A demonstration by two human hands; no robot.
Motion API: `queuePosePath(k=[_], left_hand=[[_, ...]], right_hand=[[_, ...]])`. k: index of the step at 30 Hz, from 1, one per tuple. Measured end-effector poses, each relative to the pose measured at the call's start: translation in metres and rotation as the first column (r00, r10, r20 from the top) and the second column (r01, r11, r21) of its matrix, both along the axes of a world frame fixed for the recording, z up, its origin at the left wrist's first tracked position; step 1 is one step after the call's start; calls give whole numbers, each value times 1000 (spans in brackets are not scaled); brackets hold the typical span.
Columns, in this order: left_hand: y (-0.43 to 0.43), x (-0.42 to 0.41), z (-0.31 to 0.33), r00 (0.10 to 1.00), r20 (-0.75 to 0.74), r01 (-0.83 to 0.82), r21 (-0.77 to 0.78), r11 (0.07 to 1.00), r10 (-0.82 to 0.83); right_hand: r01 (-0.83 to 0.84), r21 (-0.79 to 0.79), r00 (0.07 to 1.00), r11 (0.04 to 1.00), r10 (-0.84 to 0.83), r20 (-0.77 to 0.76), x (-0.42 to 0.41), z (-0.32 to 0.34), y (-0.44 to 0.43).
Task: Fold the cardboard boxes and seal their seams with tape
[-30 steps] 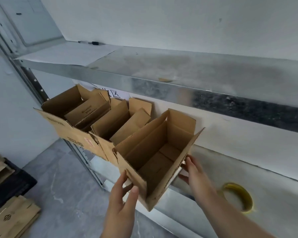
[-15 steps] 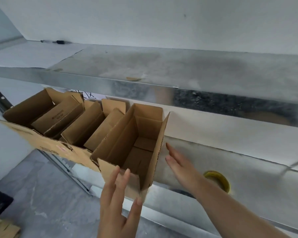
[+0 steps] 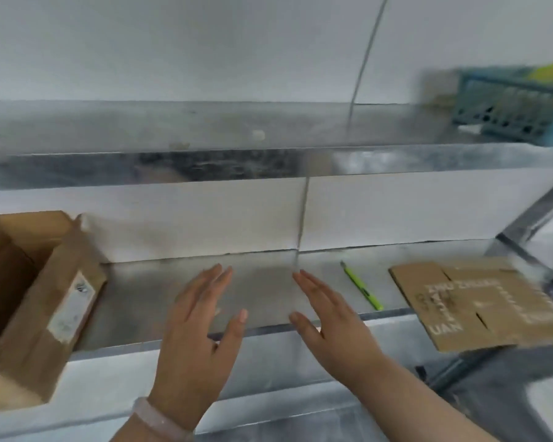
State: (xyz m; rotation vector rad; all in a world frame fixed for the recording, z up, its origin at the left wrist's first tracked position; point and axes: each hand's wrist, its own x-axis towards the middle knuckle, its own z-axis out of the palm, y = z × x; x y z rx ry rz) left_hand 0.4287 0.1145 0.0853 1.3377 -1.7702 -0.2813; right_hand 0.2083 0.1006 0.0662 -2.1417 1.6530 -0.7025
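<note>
Item 1. Left hand (image 3: 198, 339): held above the front edge of the lower shelf (image 3: 262, 282), about midway along it. Its fingers (image 3: 219, 279) are straight and close together with the thumb spread wide. It holds nothing. A pale bracelet (image 3: 155, 421) sits on the wrist.

Item 2. Right hand (image 3: 336, 330): just beside the left, palm turned toward it, also over the front edge. Its fingers are straight and together, and it holds nothing. The two hands are apart, with bare shelf metal between them.

Item 3. Erected cardboard box (image 3: 45, 314): at the left end of the lower shelf, open at the top and overhanging the front edge. A pale label (image 3: 72, 306) is on the side facing the hands. It is well apart from both hands.

Item 4. Flat cardboard blank (image 3: 479, 304): at the right end of the lower shelf, lying unfolded with printed lettering upward and its near corner past the front edge. Neither hand touches it.

Item 5. Green pen-shaped tool (image 3: 361, 287): lying flat on the shelf between the right hand and the flat blank, slanted from the back edge toward the front. Its exact kind cannot be told.

Item 6. Upper shelf (image 3: 205, 129): galvanised metal, with a blue slotted basket (image 3: 511, 113) at its right end. The basket is blurred and its contents are unclear.
</note>
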Motion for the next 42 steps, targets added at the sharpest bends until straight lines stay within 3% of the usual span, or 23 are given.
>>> queuePosePath(k=[6,11,16,22,27,32,35,40,42], left_hand=[[13,-169,-32,975,-180,160,181,970,-127],[2,-264,-60,962,-200,248,347,904,-187],[-34,-321,-89,963,-225,246,500,830,-149],[-87,-374,-121,968,-234,233,710,664,-90],[-123,-393,-135,960,-242,279,799,533,-139],[-136,-409,-137,976,-215,198,846,496,-24],[-140,-420,-131,970,-233,167,843,512,66],[-135,-438,-123,853,-408,208,838,505,325],[-131,-444,-119,828,-400,141,828,543,394]], right_hand=[[237,86,971,968,-235,-32,-182,-3,55],[431,168,902,887,-424,-74,-289,-20,69],[522,269,852,809,-511,-115,-358,-45,50],[577,356,812,735,-562,-158,-417,-64,-3],[643,384,760,663,-613,-214,-476,-75,-36],[647,459,749,609,-622,-229,-526,-92,-60],[616,512,749,599,-647,-143,-546,-100,-81],[620,558,667,552,-745,-3,-561,-112,-97],[642,527,608,556,-789,91,-564,-109,-98]])
